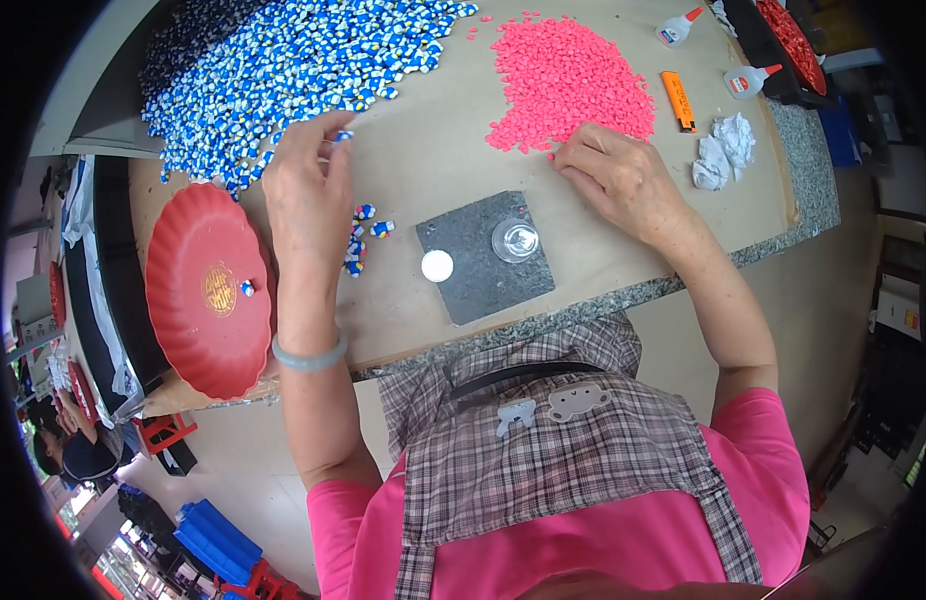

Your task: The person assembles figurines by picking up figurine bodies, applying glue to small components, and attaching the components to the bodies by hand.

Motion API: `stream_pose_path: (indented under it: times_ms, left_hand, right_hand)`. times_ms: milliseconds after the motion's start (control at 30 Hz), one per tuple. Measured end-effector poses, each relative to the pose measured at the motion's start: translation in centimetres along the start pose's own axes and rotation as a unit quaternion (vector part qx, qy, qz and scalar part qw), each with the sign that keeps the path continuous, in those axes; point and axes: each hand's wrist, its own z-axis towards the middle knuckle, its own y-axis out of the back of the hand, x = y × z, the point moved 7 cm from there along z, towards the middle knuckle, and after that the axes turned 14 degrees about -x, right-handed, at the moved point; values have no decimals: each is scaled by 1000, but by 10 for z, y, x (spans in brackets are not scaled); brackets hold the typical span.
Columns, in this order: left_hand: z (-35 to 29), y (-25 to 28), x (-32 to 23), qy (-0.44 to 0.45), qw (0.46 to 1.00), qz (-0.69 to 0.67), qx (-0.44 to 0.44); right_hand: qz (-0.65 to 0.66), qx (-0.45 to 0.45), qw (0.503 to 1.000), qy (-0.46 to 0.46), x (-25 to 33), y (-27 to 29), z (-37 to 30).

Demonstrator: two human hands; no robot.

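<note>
Brown paper (423, 140) lines the desk (811, 165), pink pieces (573, 85) heaped just beyond the narrowed right hand (615, 178), seemingly for easy reach; whether it grips one, I can't tell. The left hand (308, 190) pinches a blue-and-white piece (345, 134).

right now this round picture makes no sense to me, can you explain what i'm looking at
There is no machine here, just a person working bare-handed, seen by a camera worn on the head, looking down. The left hand pinches a small blue-and-white piece beside a pile of similar ones. The right hand is at the edge of a pink pile; whether it holds anything is unclear. On the table also lie a red plate, a dark slab bearing a clear dish and white disc, an orange lighter and two bottles.
</note>
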Motion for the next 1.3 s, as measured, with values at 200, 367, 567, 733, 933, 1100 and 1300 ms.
stream_pose_path:
  times_ms: [200,367,567,733,933,1100,1300]
  left_hand:
    - [-57,-3,-14,345,818,-436,151]
    - [-72,-1,-32,403,701,-565,164]
    - [-75,-3,-34,415,688,-572,166]
    - [-80,-3,-33,416,682,-577,167]
    - [-80,-4,-35,410,685,-578,166]
    - [-81,-3,-28,405,714,-554,141]
    - [-83,3,-23,406,709,-563,125]
  right_hand:
    - [148,4,971,-188,-10,3,-2]
    - [355,24,860,-367,-10,-1,-12]
    - [409,63,816,-404,-8,-2,-20]
    - [467,52,780,-414,6,-10,-20]
    - [483,53,762,-428,1,-16,-26]
    - [251,-40,918,-305,-11,3,-13]
    - [50,-62,978,-192,-26,31,-11]
